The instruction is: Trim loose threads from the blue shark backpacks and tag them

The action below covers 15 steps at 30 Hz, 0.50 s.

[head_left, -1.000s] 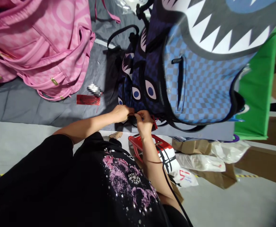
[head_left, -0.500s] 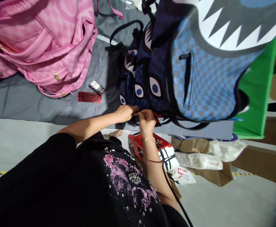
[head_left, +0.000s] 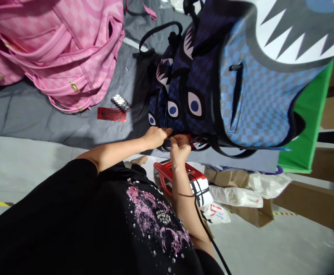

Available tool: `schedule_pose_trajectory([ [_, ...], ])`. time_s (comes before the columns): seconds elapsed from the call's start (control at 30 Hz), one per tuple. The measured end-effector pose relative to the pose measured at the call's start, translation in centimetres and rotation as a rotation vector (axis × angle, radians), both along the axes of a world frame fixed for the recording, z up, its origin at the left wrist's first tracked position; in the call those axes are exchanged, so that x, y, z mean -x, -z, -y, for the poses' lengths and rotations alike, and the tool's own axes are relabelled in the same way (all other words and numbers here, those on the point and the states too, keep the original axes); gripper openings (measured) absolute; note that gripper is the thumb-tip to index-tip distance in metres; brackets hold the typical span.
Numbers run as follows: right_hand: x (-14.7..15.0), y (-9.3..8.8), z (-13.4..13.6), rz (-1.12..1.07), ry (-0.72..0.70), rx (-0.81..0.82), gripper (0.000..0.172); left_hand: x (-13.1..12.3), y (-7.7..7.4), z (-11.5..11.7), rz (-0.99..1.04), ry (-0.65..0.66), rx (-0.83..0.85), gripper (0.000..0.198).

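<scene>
Close together at the near edge of the blue checkered backpack [head_left: 252, 103], which has shark teeth and eye prints, are both my hands. My left hand [head_left: 156, 137] has its fingers pinched, and whatever lies between them is too small to make out. Just to its right, my right hand [head_left: 180, 149] is also closed in a pinch, with its fingertips almost meeting the left ones. A red tag [head_left: 192, 142] shows beside the right fingers, partly hidden by them. Black straps [head_left: 232, 152] hang from the backpack's lower edge.
Pink checkered backpacks [head_left: 78, 57] lie at the left on the grey-covered table [head_left: 32, 114]. A red tag strip [head_left: 109, 114] lies between the bags. A green box [head_left: 301, 149] stands at the right. Below are a red-and-white package [head_left: 167, 173], plastic bags [head_left: 238, 194] and cardboard [head_left: 312, 202].
The view has shifted slightly, so the bags sit a little further right. Both hands stay pinched at the backpack's near edge, with a small gap between the fingertips now.
</scene>
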State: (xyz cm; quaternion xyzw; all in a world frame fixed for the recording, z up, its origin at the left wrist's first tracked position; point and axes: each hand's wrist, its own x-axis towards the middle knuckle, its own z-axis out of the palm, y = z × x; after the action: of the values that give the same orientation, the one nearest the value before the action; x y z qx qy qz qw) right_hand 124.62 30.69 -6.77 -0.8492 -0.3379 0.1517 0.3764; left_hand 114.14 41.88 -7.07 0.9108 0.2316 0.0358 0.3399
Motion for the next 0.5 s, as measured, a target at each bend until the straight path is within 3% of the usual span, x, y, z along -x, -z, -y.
schedule_pose_trajectory([
  [0.17, 0.1, -0.2, 0.2, -0.051, 0.031, -0.009, 0.018, 0.0, 0.8, 0.5, 0.046, 0.061, -0.020, 0.030],
  [0.37, 0.6, -0.3, -0.2, -0.008, 0.053, 0.009, 0.018, -0.4, 0.7, 1.3, 0.052, -0.053, 0.008, 0.028],
  [0.43, 0.7, -0.9, 0.2, 0.049, 0.005, 0.067, 0.017, 1.0, 1.0, 0.7, 0.117, -0.072, 0.034, 0.029],
  [0.5, 1.0, -1.9, 1.0, 0.156, -0.081, 0.191, 0.017, 4.0, 2.2, -1.0, 0.168, -0.151, 0.000, 0.033],
])
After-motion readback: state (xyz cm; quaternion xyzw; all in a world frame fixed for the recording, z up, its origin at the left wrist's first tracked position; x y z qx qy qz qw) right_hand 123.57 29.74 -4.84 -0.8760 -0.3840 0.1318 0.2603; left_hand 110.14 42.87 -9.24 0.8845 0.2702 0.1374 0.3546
